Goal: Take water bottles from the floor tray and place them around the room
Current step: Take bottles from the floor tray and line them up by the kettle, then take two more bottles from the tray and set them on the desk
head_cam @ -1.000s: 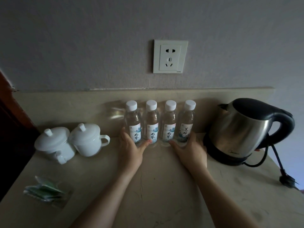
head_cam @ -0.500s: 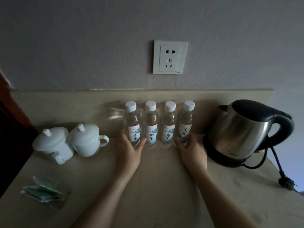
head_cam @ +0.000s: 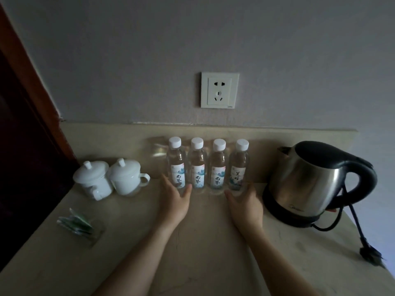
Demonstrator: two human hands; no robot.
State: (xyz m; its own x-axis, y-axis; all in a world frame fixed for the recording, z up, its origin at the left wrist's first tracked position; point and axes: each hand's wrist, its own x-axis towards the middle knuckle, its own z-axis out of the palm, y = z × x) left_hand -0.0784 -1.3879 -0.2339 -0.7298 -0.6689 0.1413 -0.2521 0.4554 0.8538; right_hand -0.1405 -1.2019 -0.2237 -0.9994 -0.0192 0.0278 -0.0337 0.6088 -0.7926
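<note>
- Nearest the camera, two bare forearms reach forward over the pale stone counter (head_cam: 192, 263) toward the wall.
- The left hand (head_cam: 174, 200) cups the base of the leftmost bottle (head_cam: 176, 165), thumb on the near right of it and fingers round the left; whether the hand squeezes or only steadies the bottle I cannot tell.
- The right hand (head_cam: 245, 205) does the same at the rightmost bottle (head_cam: 239, 166), thumb to the near left, fingers curled round the far right side.
- The four water bottles (head_cam: 207, 166) stand upright in a tight row at the back of the counter, close to the low backsplash, labels forward, white caps on. No floor tray is in view.
- They look full and sealed, so each probably has some heft for its size. The thin clear plastic likely gives under a hard squeeze and may be slick. The labelled waist looks the best place to hold: it is below the narrowing shoulder and offers some friction.
- Standing so close, a nudged bottle could topple its neighbours.
- To the left sit two lidded white cups (head_cam: 109, 180) and a clear holder of sachets (head_cam: 78, 226); to the right a steel kettle (head_cam: 314, 182) on its base, its plug (head_cam: 370, 254) lying loose.
- Farthest, a wall socket (head_cam: 219, 90) sits above the row.
</note>
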